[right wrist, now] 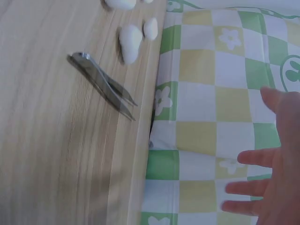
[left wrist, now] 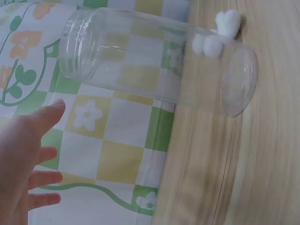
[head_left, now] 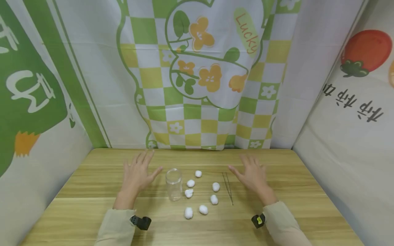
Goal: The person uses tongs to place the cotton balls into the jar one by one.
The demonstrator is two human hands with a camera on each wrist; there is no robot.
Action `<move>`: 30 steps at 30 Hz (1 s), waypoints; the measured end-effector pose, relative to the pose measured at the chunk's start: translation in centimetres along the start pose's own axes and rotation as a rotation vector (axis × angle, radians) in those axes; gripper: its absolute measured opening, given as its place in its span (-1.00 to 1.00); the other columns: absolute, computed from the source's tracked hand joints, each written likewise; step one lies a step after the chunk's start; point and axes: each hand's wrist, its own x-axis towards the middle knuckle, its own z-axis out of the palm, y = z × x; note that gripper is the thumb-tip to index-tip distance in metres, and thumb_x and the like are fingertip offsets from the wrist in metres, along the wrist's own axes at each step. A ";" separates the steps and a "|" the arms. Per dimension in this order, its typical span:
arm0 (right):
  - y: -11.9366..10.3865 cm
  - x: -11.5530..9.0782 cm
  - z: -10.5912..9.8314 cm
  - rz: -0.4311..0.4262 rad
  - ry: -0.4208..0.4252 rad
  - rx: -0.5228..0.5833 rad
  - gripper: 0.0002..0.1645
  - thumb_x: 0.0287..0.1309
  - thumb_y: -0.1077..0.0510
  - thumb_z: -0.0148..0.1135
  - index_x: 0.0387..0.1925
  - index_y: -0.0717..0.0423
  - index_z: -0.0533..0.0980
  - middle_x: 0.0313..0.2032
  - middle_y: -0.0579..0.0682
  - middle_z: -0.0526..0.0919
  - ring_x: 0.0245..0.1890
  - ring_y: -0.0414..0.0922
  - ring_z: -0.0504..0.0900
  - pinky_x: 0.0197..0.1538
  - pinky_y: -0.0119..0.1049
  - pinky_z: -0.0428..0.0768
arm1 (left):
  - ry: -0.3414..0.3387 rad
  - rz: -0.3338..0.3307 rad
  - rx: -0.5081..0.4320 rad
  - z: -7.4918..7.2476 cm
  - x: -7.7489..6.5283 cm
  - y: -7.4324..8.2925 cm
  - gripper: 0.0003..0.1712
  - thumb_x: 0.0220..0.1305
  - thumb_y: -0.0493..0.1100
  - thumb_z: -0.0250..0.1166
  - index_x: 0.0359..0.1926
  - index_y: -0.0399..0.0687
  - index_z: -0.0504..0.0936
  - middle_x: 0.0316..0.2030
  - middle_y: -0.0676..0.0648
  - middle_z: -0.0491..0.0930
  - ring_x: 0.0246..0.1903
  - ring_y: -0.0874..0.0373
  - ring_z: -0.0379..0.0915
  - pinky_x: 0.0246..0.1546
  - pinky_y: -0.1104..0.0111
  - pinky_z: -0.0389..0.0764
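My left hand is spread with straight fingers at the left, holding nothing. Just right of it a clear, lidless jar stands upright on the table; the left wrist view shows the jar beyond my thumb. Several white cotton balls lie scattered between the jar and a pair of metal tweezers. The tweezers lie flat, tips pointing away, and show large in the right wrist view. To their right my right hand is spread too, its thumb toward the tweezers and nothing in its grasp.
The wooden table ends at a far edge against a hanging checked cloth. Printed curtains rise along the left and right sides. A small black camera is strapped at my left wrist, another camera at my right.
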 end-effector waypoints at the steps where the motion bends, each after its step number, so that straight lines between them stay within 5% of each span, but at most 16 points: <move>1: 0.0 -0.1 0.0 -0.001 -0.008 0.009 -0.06 0.25 -0.43 -0.06 0.41 0.10 0.19 0.38 0.34 0.25 0.39 0.34 0.20 0.27 0.57 0.16 | 0.006 0.003 -0.016 0.1 -0.1 0.0 -0.16 0.32 0.29 0.08 0.46 -0.02 0.13 0.43 -0.27 0.19 0.39 -0.31 0.14 0.36 -0.41 0.03; 7: -0.1 -0.8 0.2 -0.012 -0.070 0.103 -0.16 0.31 -0.33 -0.02 0.34 0.20 0.27 0.30 0.40 0.36 0.29 0.37 0.35 0.29 0.35 0.39 | 0.046 0.022 -0.129 0.4 -0.8 0.2 -0.36 0.40 0.16 0.07 0.32 -0.14 0.36 0.28 -0.29 0.43 0.26 -0.30 0.34 0.31 -0.24 0.32; 18: 0.0 -1.4 1.3 0.013 -0.144 0.201 -0.26 0.35 -0.25 -0.01 0.24 0.27 0.39 0.22 0.33 0.49 0.23 0.31 0.45 0.31 0.23 0.43 | 0.102 0.048 -0.350 1.0 -1.9 0.6 -0.53 0.36 -0.01 0.18 0.17 -0.21 0.52 0.09 -0.28 0.60 0.12 -0.24 0.52 0.20 -0.11 0.52; 24: -0.1 -1.5 2.1 0.031 -0.183 0.286 -0.37 0.33 -0.12 0.09 0.18 0.29 0.44 -0.02 0.26 0.66 -0.05 0.12 0.65 -0.02 0.02 0.67 | 0.040 0.041 -0.469 1.4 -2.4 0.4 -0.51 0.38 0.03 0.15 0.18 -0.18 0.52 0.08 -0.24 0.62 0.13 -0.21 0.51 0.19 -0.14 0.51; 30: 0.0 -1.7 2.9 0.032 -0.201 0.360 -0.46 0.31 -0.02 0.15 0.12 0.32 0.47 -0.26 0.16 0.69 -0.29 -0.06 0.63 -0.27 -0.22 0.66 | -0.006 0.047 -0.560 2.4 -2.8 0.5 -0.47 0.36 0.09 0.17 0.18 -0.17 0.52 0.05 -0.21 0.64 0.16 -0.21 0.49 0.21 -0.16 0.49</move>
